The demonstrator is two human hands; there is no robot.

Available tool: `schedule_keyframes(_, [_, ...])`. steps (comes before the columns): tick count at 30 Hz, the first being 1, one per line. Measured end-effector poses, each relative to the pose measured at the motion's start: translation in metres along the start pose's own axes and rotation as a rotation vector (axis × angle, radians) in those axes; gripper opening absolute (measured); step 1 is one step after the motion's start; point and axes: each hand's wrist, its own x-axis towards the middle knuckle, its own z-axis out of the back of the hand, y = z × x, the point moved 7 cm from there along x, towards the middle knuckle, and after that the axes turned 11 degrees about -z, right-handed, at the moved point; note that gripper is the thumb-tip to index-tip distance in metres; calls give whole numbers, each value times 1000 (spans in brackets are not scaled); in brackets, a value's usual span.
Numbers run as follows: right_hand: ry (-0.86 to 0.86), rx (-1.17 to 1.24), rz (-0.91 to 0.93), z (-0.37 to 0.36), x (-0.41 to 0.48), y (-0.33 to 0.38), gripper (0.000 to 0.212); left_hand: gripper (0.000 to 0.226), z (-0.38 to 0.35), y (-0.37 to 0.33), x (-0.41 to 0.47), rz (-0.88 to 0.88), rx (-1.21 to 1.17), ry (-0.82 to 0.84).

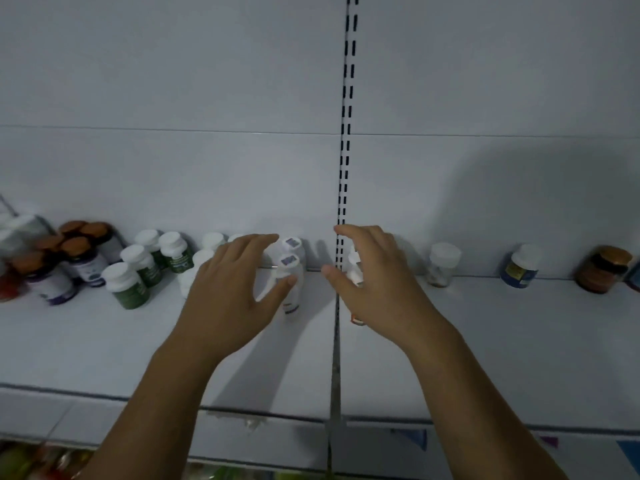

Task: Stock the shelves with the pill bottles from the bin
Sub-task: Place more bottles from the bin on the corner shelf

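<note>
Two white pill bottles with purple-marked caps stand one behind the other on the white shelf. My left hand hovers around them with fingers spread; its thumb tip touches the front bottle. My right hand is spread over other white bottles just right of the shelf seam, hiding most of them; a bit of orange label shows under the palm. I cannot see either hand gripping a bottle. The bin is out of view.
At the left stand white-capped, green-labelled bottles and orange-capped bottles. To the right, spaced along the back wall, are a clear bottle, a blue-labelled bottle and an amber jar. A slotted upright splits the back panel.
</note>
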Motion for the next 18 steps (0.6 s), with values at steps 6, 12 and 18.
schedule_keyframes(6, [166,20,237,-73,1,95,60,62,66,51,-66,172,213,-37])
schedule_keyframes(12, [319,83,404,-142,-30,185,62,69,149,103,-158,433,328,-92])
schedule_keyframes(18, [444,31,581,-218,-79,287,68,72,221,152,-267,621,363,-161])
